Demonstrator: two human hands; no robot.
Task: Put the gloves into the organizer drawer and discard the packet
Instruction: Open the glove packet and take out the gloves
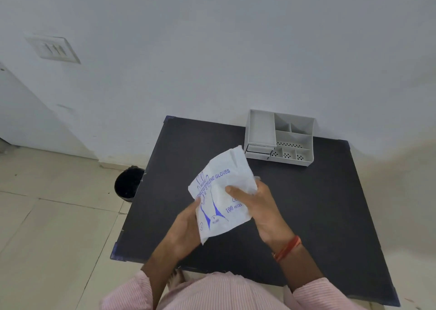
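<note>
A white plastic packet of gloves (219, 191) with blue print is held above the middle of the black table (318, 203). My left hand (186, 229) grips its lower left edge from behind. My right hand (257, 205) pinches its right side, thumb lying across the front. The gloves themselves are hidden inside the packet. A grey organizer (279, 137) with several compartments stands at the table's far edge, its two small drawers (258, 151) at the front left both pushed in.
A black bin (128, 183) stands on the tiled floor just left of the table. A white wall runs behind the table, with a switch plate (53, 48) at the upper left. My pink sleeves show at the bottom.
</note>
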